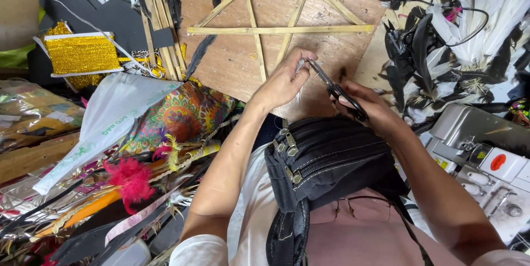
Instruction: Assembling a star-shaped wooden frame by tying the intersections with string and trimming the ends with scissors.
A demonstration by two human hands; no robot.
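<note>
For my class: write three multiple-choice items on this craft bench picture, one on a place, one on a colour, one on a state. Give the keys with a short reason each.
1. Where does the star frame of bamboo sticks lie?
A. On the wooden board beyond the hands
B. On the sewing machine
C. Inside the black bag

2. What colour is the roll of glitter trim at the upper left?
A. Silver
B. Gold
C. Blue

3. How is the pair of scissors held?
A. Lying loose on the board
B. Hanging from a hook
C. Gripped in the right hand, tips at the small piece pinched by the left hand

Key:
1 A, the sticks rest flat on the wooden board.
2 B, the trim shines yellow gold.
3 C, the right hand grips the handles while the left hand pinches a small pale piece at the blades.
</note>
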